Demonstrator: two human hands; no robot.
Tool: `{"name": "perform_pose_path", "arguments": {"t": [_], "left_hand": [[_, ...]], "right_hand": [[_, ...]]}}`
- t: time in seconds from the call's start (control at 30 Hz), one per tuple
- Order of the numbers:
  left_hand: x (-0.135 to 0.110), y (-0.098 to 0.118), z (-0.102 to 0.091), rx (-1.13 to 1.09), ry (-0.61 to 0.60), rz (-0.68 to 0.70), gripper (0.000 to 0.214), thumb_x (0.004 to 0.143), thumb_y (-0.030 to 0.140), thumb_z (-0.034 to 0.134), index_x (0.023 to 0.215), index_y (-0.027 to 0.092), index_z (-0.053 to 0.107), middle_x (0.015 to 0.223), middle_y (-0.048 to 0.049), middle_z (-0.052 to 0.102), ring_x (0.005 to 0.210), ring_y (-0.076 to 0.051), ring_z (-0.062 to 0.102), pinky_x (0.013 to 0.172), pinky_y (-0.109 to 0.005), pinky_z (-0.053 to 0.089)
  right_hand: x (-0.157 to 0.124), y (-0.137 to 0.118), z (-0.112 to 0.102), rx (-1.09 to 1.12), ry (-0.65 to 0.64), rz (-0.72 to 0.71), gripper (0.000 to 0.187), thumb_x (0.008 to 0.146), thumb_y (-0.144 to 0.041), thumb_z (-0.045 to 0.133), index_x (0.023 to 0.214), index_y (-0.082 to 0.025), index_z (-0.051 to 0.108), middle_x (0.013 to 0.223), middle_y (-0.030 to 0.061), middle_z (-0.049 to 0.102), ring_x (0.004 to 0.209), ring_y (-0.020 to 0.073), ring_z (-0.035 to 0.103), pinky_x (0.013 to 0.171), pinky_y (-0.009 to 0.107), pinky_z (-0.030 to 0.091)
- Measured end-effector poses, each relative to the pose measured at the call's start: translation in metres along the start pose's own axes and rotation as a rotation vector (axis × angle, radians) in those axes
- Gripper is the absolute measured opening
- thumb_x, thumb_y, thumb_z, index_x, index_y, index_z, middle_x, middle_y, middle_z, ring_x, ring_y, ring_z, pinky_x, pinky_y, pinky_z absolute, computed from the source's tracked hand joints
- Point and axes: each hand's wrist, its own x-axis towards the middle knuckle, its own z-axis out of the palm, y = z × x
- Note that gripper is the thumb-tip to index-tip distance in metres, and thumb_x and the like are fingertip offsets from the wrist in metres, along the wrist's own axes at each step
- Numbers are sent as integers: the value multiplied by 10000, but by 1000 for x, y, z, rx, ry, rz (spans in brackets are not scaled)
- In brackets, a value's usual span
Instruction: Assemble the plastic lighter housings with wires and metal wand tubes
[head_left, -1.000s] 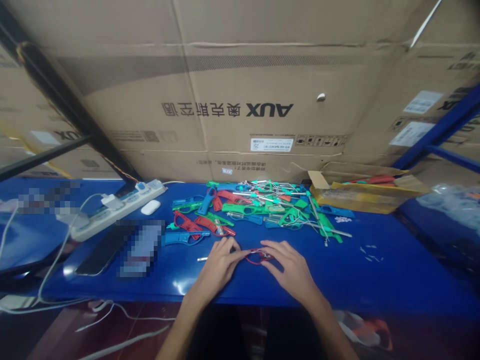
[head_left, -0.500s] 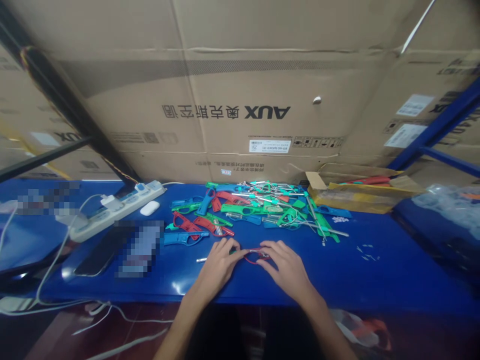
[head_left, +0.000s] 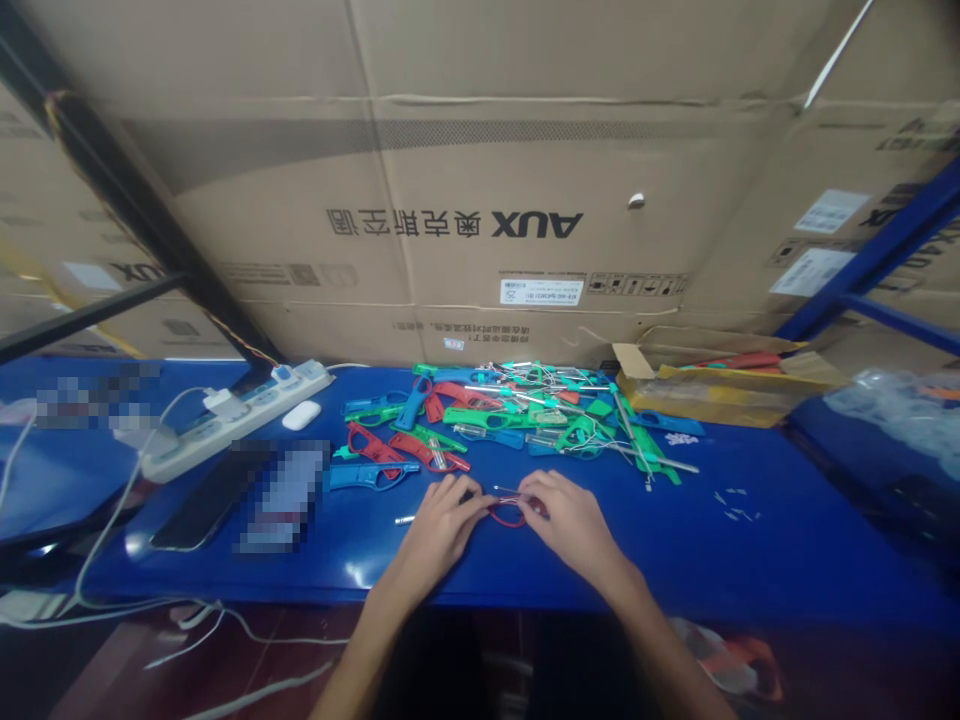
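Between my hands, low over the near part of the blue table, is a red plastic lighter casing [head_left: 508, 517] with a loop-shaped trigger guard. My left hand [head_left: 448, 518] is closed on its left part. A short metal tube end [head_left: 404, 520] shows just left of that hand; whether it belongs to the casing I cannot tell. My right hand [head_left: 564, 515] has its fingers together at the casing's right end, and a thin metal piece [head_left: 507, 490] sticks out leftward from its fingertips. Fingers hide much of the casing.
Behind my hands lies a pile of lighter parts [head_left: 540, 415] in green, blue and red, with metal tubes and wires. At right stand an open carton [head_left: 712, 395] and small scattered white bits [head_left: 737, 505]. At left are a power strip [head_left: 240, 420], phones [head_left: 210, 500] and a white case [head_left: 301, 415].
My right hand has shifted slightly left and its fingers have closed in on the casing. The thin metal piece now stands out above it. My left hand has barely moved.
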Motion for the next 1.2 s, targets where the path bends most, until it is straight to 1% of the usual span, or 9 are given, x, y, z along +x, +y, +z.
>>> {"name": "perform_pose_path", "arguments": {"t": [0.13,0.27,0.37,0.5,0.67,0.93,1.07,1.13,1.2], "left_hand": [[-1,-2,2,-22,7,-32,224,1050,266,479,1211,243,634,1069,-43,656,989,-204,550,817,-338,390],[-1,-3,3,-33,11,-46,216,1053,297,473,1187,235,630,1073,-47,663,995,-208,553,822,-341,396],[0,-3,2,-40,-3,-42,222,1057,306,461,1148,233,651,1056,-47,661,977,-203,552,819,-341,392],[0,-2,2,-50,5,-49,216,1051,301,481,1137,240,669,1044,-41,660,966,-199,553,808,-338,385],[-1,-1,1,-81,9,-58,245,1056,310,474,1212,259,656,1051,-42,666,978,-200,552,815,-346,376],[-2,1,-3,-122,49,-76,225,1061,295,461,1101,228,673,1055,-36,668,976,-180,579,834,-328,404],[-2,2,-4,-115,66,-58,203,1053,276,482,1121,234,669,1060,-34,671,986,-182,580,835,-325,412],[-2,2,-4,-114,74,-49,204,1053,268,480,1121,233,668,1061,-35,672,985,-181,581,835,-326,419],[-2,2,-4,-122,81,-41,215,1058,280,467,1119,228,667,1058,-42,669,978,-182,581,835,-330,426]], "right_hand": [[3,3,-2,-12,-60,-20,141,987,-216,534,935,-236,664,1034,24,722,944,194,678,676,286,511],[5,5,0,28,-57,-41,150,1027,-238,473,999,-230,620,1117,41,681,989,182,664,669,274,493],[7,3,2,26,-48,-45,136,1037,-236,449,1032,-227,585,1061,40,672,954,178,661,656,272,476],[8,0,2,37,-57,-50,160,1052,-251,411,1002,-231,561,990,32,658,875,177,659,632,268,455],[3,5,5,188,-62,-62,221,1070,-307,377,981,-246,569,1022,16,658,840,161,669,718,266,481],[-14,-3,20,172,84,-90,203,1026,-233,445,956,-230,636,998,28,694,836,150,677,695,245,480],[-15,-2,22,166,170,-32,208,1032,-285,467,1033,-235,669,1108,36,697,862,142,696,710,234,498],[-12,1,20,183,156,4,200,1014,-346,524,1110,-240,664,1175,41,687,874,151,703,736,242,511],[-7,5,17,194,90,2,228,993,-387,567,1143,-243,661,1176,40,694,874,164,704,741,255,513]]}}
